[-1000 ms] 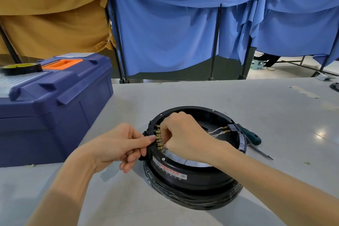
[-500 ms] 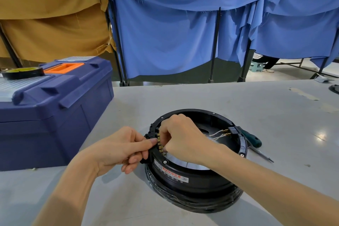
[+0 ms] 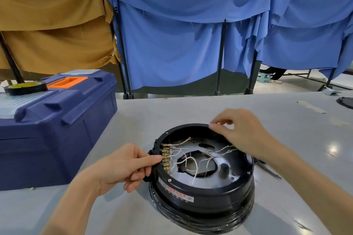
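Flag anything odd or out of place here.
White wires lie tangled with loose ends inside the round black housing, over an irregular hole in its silver plate. The left hand grips its black terminal block.

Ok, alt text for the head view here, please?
A left hand grips the terminal block on the rim of a round black housing with loose white wires inside; the right hand is above its far rim. Blue toolbox at left.

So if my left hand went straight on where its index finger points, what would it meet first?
Probably the brass terminal row on the round black housing; your left hand, gripping the black connector block, nearly touches them.
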Demonstrator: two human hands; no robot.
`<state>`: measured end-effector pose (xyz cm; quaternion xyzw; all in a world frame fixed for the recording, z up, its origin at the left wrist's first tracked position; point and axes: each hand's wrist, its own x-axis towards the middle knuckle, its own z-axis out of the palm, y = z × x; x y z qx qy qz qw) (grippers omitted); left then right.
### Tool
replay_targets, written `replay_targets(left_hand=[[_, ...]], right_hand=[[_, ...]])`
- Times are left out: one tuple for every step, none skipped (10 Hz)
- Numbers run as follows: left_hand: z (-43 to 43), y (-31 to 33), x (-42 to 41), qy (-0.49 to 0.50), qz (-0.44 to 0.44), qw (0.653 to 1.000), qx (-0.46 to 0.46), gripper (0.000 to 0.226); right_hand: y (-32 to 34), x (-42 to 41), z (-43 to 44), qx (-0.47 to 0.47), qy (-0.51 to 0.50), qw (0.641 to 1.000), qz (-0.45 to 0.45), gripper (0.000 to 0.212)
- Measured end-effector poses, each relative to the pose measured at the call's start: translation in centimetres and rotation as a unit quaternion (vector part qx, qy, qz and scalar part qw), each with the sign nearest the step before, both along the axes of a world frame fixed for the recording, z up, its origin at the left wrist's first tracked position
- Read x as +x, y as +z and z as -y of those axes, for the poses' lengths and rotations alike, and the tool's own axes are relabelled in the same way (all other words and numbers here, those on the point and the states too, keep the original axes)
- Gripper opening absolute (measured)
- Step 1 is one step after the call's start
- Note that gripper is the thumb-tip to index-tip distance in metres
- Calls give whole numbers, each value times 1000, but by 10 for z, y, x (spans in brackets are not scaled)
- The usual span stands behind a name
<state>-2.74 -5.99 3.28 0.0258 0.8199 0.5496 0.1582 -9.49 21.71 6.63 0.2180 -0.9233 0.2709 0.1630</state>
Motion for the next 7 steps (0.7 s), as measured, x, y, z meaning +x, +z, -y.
replay_targets(left_hand=[[-3, 0, 0, 19, -2, 1000, 3, 44], [-8, -3, -2, 61, -19, 998, 7, 43], [-9, -7, -6, 114, -44, 992, 8, 47], [-7, -10, -9, 160, -60, 985, 11, 52], [-4, -12, -10, 160, -60, 985, 10, 53], [1, -14, -13, 166, -52, 985, 10, 54], [4, -21, -19, 198, -49, 979, 16, 56]], right_hand=[[-17, -9, -29, 8, -28, 996, 84, 26], [-38, -10, -28, -127, -27, 983, 128, 24], [-52, -14, -18, -224, -68, 965, 117, 28], [-58, -18, -10, -246, -80, 960, 108, 30], [-62, -21, -9, -281, -70, 950, 114, 30], [-65, -25, -12, -298, -54, 945, 126, 28], [-64, -24, -15, -312, -37, 941, 123, 24]])
